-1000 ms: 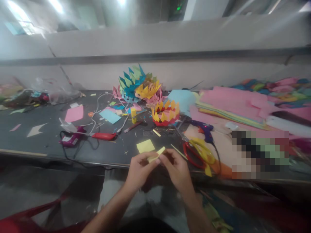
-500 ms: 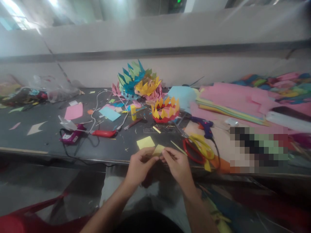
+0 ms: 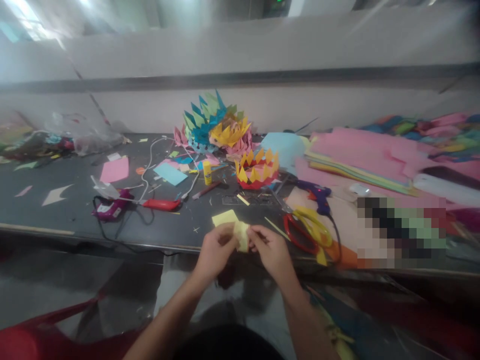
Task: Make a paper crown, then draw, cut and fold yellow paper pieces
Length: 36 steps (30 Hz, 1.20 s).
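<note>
A small piece of pale yellow paper (image 3: 242, 237) is pinched between my two hands at the table's front edge. My left hand (image 3: 216, 250) grips its left side, thumb against the paper. On the other side, the fingers of my right hand (image 3: 269, 248) close on its right edge. Just behind my left hand lies a yellow paper sheet (image 3: 225, 217). A thin yellow strip (image 3: 276, 228) rests beyond my right hand, close to the red-handled scissors (image 3: 298, 232) and yellow-handled scissors (image 3: 312, 225).
A red and yellow paper crown (image 3: 257, 171) stands ahead, with a pile of paper crowns (image 3: 212, 125) behind it. A glue stick (image 3: 207, 173), a red-handled tool (image 3: 162, 205) and a purple box (image 3: 112, 206) are leftward. To the right are a glue gun (image 3: 317, 194) and stacked coloured paper (image 3: 360, 155).
The yellow paper between my hands has turned more upright and now shows a larger face, hanging lower between the fingers. Both hands have stayed nearly in place.
</note>
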Tool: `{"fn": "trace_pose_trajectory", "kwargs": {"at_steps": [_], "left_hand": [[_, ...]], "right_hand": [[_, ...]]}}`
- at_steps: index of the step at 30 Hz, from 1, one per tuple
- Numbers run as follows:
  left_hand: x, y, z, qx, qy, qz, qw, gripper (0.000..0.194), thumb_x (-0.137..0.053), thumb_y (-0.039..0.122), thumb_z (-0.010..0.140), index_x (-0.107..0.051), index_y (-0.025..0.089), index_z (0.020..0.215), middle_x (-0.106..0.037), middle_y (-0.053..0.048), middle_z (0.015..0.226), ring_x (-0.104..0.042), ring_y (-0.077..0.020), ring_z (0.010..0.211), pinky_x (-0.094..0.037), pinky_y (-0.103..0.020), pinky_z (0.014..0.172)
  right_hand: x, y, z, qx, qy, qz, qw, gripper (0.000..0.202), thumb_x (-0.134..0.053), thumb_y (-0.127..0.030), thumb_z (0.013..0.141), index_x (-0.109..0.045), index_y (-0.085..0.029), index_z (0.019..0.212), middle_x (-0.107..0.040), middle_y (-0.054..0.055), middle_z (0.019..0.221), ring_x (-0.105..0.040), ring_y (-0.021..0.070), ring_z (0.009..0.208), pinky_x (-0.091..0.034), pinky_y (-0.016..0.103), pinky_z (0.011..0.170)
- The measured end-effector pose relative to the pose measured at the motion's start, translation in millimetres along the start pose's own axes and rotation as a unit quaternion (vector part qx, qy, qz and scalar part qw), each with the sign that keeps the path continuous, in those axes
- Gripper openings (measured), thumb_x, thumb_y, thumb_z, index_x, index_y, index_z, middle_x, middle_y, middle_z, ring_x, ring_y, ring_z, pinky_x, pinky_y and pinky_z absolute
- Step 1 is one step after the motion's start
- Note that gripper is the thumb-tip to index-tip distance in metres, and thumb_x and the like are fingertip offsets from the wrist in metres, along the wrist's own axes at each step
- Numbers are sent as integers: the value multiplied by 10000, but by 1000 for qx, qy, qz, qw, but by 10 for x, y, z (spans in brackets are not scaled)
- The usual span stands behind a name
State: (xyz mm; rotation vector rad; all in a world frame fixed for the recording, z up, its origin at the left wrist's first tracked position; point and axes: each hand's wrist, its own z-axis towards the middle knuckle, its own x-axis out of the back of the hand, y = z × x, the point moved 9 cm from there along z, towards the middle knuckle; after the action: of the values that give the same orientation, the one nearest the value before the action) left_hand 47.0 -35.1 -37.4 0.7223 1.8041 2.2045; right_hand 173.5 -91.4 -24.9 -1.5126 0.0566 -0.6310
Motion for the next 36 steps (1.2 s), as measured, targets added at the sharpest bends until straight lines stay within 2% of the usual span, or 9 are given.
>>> {"fn": "trace_pose_trajectory", "kwargs": {"at_steps": [2, 5, 8, 11, 17, 22, 26, 30, 36], "left_hand": [[48, -31, 39, 7, 8, 27, 1000, 261, -497, 318, 869, -642, 127, 972, -711, -61, 811, -667, -150, 713, -510, -223, 614], [133, -24, 91, 12, 29, 109, 994, 268, -499, 364, 862, -670, 164, 813, -689, -28, 696, -621, -137, 594, -443, -217, 545], [179, 36, 125, 4, 53, 208, 977, 192, -559, 346, 823, -674, 211, 750, -683, -18, 697, -599, -151, 603, -379, -229, 550], [140, 97, 144, -23, 57, 282, 957, 128, -582, 271, 808, -658, 211, 726, -681, -35, 753, -603, -178, 677, -356, -243, 570], [-21, 161, 136, -121, 8, 347, 930, 122, -556, 216, 846, -646, 198, 766, -661, -48, 793, -585, -173, 791, -414, -250, 684], [-127, 184, 90, -206, -53, 361, 908, 145, -527, 220, 875, -659, 195, 819, -669, -45, 795, -592, -164, 810, -453, -260, 751], [-184, 180, 47, -256, -86, 372, 888, 179, -497, 241, 898, -665, 193, 859, -679, -46, 831, -600, -162, 810, -471, -281, 774], [-211, 180, 17, -286, -99, 388, 871, 215, -461, 255, 918, -665, 190, 895, -682, -55, 860, -604, -162, 813, -482, -297, 782], [-248, 199, -14, -311, -116, 414, 848, 228, -439, 245, 928, -658, 184, 925, -682, -65, 911, -605, -165, 850, -485, -311, 797]], "right_hand": [[1, 12, 25, 9, -12, -27, 1000, 343, -504, -456, 818, -678, -161, 831, -652, 20, 596, -621, 160, 502, -493, 237, 441], [16, -9, 74, 34, -10, -95, 995, 262, -519, -394, 817, -665, -188, 747, -650, 8, 590, -617, 153, 515, -463, 225, 456], [42, -42, 128, 64, 22, -181, 981, 206, -536, -322, 799, -642, -195, 676, -653, 19, 598, -601, 154, 518, -411, 228, 460], [21, -62, 159, 102, 44, -253, 961, 174, -530, -257, 799, -637, -190, 680, -661, 34, 627, -594, 159, 528, -395, 239, 479], [-85, -128, 106, 218, 8, -323, 921, 185, -491, -181, 851, -664, -167, 787, -696, 61, 761, -646, 185, 676, -474, 277, 606], [-137, -257, 20, 341, -76, -334, 876, 266, -413, -136, 899, -678, -147, 897, -714, 80, 872, -652, 179, 811, -515, 301, 746], [-168, -300, -49, 424, -141, -336, 829, 280, -405, -143, 909, -681, -142, 959, -715, 94, 931, -645, 184, 873, -522, 307, 769], [-157, -268, -54, 450, -157, -341, 810, 287, -397, -178, 922, -671, -113, 978, -708, 105, 946, -639, 190, 857, -527, 311, 762], [-155, -197, -18, 443, -157, -350, 810, 286, -385, -185, 928, -663, -137, 975, -694, 86, 931, -620, 178, 819, -528, 295, 735]]}}
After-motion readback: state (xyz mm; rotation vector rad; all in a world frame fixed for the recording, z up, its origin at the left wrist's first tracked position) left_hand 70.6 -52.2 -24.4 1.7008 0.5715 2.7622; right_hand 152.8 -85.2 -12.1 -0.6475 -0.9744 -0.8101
